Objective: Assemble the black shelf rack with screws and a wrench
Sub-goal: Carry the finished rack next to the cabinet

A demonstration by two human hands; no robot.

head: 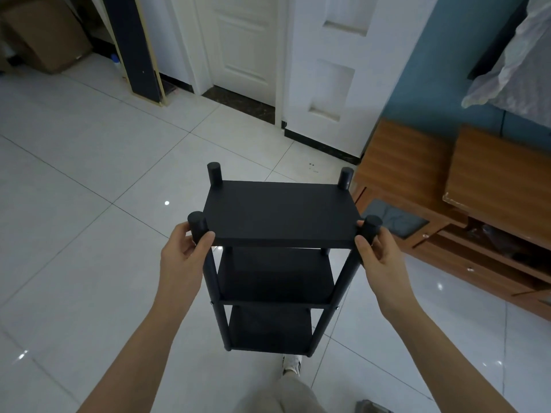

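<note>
1. Black round posts are what both hands close on. The left hand (185, 251) curls its fingers round the near-left post (198, 225), with the thumb pressed on the board's corner. The right hand (378, 254) wraps the near-right post (371, 228) the same way. Neither hand holds anything else.
2. This matched grip at the top probably keeps the black three-tier shelf rack (280, 213) level and upright, whether for steadying or for shifting it.
3. The rack stands upright between the hands, with three matte boards joined to four posts. Assembly looks finished or nearly so. No screws or wrench are in view.
4. Below the rack lies the glossy white tiled floor (89, 174). Whether the rack's feet touch it cannot be told.
5. On the person's side of the rack's base is a white shoe (292, 365). To the right of the rack is a brown wooden cabinet (417, 162), and beyond the rack is a white panelled door (244, 46).
</note>
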